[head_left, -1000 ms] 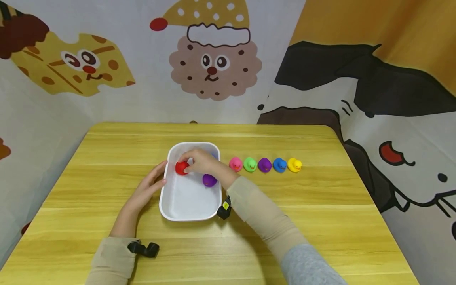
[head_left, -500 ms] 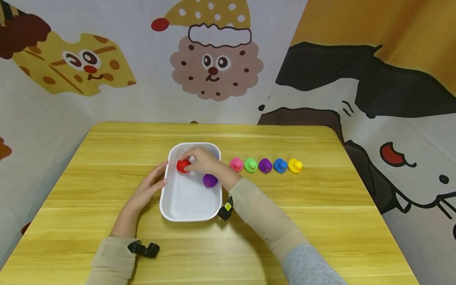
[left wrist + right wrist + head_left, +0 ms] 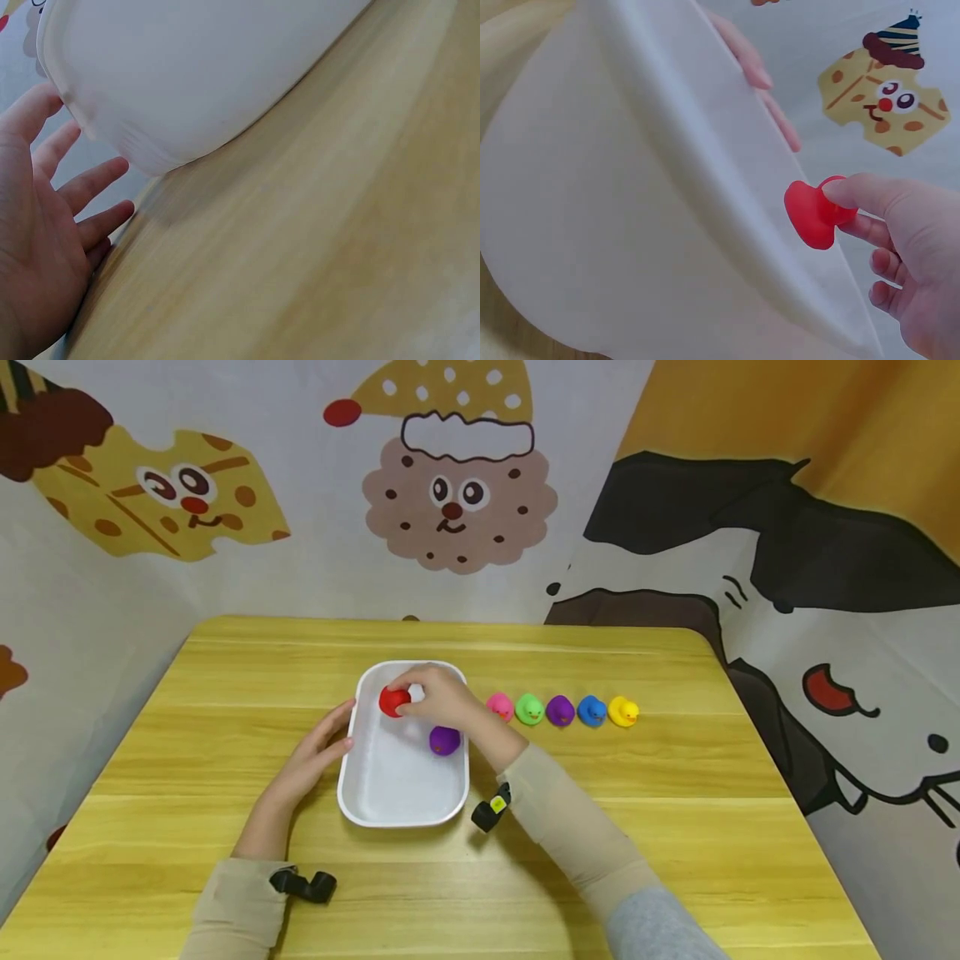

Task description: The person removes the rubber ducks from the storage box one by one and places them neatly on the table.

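Note:
My right hand [image 3: 442, 697] pinches a red rubber duck [image 3: 393, 702] between thumb and fingers, over the white tub [image 3: 401, 793]. The right wrist view shows the red duck [image 3: 814, 214] held near the tub's rim. Beneath that wrist, inside the tub, sits a purple duck [image 3: 444, 741]; the hand and forearm hide part of the tub's right side. My left hand [image 3: 311, 756] touches the tub's left wall with outstretched fingers, as the left wrist view shows with the hand [image 3: 52, 217] beside the tub [image 3: 187, 82].
To the right of the tub, a row of rubber ducks stands on the wooden table [image 3: 637, 827]: pink [image 3: 500, 707], green [image 3: 529, 710], purple [image 3: 560, 711], blue [image 3: 592, 711] and yellow [image 3: 623, 711]. A cartoon-printed cloth [image 3: 300, 577] hangs behind the table.
The right hand has lifted the red duck slightly and shifted it a little right and toward the tub's far end. The left hand stays against the tub.

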{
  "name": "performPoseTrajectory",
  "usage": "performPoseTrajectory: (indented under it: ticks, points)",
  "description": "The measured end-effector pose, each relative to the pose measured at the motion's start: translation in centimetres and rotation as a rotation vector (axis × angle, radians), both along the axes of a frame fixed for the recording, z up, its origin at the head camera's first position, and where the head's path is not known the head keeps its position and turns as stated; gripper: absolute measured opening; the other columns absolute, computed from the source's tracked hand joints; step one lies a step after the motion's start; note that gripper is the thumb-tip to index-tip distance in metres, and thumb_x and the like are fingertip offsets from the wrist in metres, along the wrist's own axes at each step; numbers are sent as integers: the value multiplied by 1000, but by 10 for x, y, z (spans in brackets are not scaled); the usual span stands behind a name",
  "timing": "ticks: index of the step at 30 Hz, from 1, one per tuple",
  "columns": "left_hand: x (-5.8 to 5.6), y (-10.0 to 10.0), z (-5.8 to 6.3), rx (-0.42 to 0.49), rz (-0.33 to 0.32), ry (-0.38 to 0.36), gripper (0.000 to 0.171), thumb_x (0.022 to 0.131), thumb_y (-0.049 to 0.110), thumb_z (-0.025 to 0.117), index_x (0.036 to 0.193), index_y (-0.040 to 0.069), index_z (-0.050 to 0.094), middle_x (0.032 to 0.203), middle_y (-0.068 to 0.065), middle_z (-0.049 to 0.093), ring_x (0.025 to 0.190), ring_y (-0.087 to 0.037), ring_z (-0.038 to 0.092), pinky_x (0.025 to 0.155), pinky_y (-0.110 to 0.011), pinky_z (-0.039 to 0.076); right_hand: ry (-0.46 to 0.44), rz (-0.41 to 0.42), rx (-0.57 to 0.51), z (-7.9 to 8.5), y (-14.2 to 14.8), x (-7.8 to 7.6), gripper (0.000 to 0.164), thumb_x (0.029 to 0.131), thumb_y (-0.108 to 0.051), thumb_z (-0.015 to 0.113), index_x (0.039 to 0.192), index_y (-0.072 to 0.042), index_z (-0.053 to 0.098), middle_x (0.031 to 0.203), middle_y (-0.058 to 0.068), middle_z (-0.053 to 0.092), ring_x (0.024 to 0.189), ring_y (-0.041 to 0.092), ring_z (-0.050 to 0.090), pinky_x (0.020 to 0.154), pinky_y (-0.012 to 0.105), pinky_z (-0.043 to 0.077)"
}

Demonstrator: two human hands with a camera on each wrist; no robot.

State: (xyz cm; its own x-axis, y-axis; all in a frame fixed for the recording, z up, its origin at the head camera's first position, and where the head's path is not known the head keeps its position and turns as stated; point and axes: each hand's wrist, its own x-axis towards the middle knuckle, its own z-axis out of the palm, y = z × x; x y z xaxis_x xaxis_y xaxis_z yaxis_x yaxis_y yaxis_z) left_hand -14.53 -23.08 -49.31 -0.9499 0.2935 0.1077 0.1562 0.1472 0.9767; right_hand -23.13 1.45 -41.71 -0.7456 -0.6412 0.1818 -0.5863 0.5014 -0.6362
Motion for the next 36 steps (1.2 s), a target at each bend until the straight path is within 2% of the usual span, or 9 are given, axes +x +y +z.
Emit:
performPoseTrajectory:
  ticks: [5, 12, 19, 23, 25, 27, 31, 36]
  points:
    - [0, 1, 2, -2, 3, 0, 58, 98, 11, 53, 151, 12, 30, 149, -20, 33, 135, -34, 30, 98, -16, 33, -20, -50, -29, 7, 7, 6, 32, 79, -16, 79, 110, -13, 73, 109, -2, 69, 107, 15, 58, 89, 22, 42]
    - [0, -1, 1, -19, 10, -5, 58, 98, 13, 54, 151, 14, 30, 149, -20, 32, 135, -32, 30, 98, -17, 34, -45, -102, -120, 14, 19, 15, 30, 78, -12, 79, 107, -11, 74, 100, -1, 68, 89, 21, 58, 72, 25, 45]
    - [1, 0, 2, -18, 8, -16, 58, 99, 15, 54, 151, 16, 30, 150, -17, 32, 136, -33, 29, 98, -18, 33, -44, -148, -193, 18, 36, 23, 29, 77, -13, 79, 106, -12, 74, 98, -2, 66, 93, 22, 58, 74, 32, 48]
    - [1, 0, 2, -19, 6, -14, 58, 99, 15, 54, 151, 15, 30, 150, -18, 32, 135, -33, 29, 98, -19, 33, -43, -176, -212, 19, 48, 28, 28, 77, -13, 80, 105, -13, 74, 95, -4, 64, 91, 27, 57, 72, 37, 47]
    - [1, 0, 3, -18, 8, -16, 58, 98, 15, 54, 151, 16, 30, 150, -18, 32, 136, -33, 29, 98, -20, 33, -32, -182, -223, 20, 55, 30, 28, 77, -13, 80, 104, -14, 74, 93, -5, 64, 90, 29, 57, 71, 36, 45]
    - [2, 0, 3, -18, 10, -21, 59, 99, 16, 54, 152, 16, 29, 150, -17, 32, 136, -32, 29, 99, -20, 32, -15, -192, -224, 21, 61, 32, 28, 76, -13, 80, 104, -14, 75, 93, -6, 64, 87, 25, 56, 69, 33, 43]
    - [2, -1, 4, -24, 13, -31, 59, 99, 17, 54, 152, 17, 29, 151, -15, 32, 136, -31, 29, 102, -28, 31, -2, -211, -242, 25, 73, 36, 28, 76, -11, 80, 103, -13, 75, 95, -7, 65, 85, 16, 53, 69, 32, 42]
    - [1, -1, 4, -31, 10, -34, 59, 99, 17, 54, 152, 17, 28, 151, -15, 31, 137, -31, 28, 107, -48, 25, -31, -244, -273, 32, 91, 40, 27, 76, -10, 80, 103, -12, 75, 100, -3, 66, 88, 17, 52, 74, 43, 44]
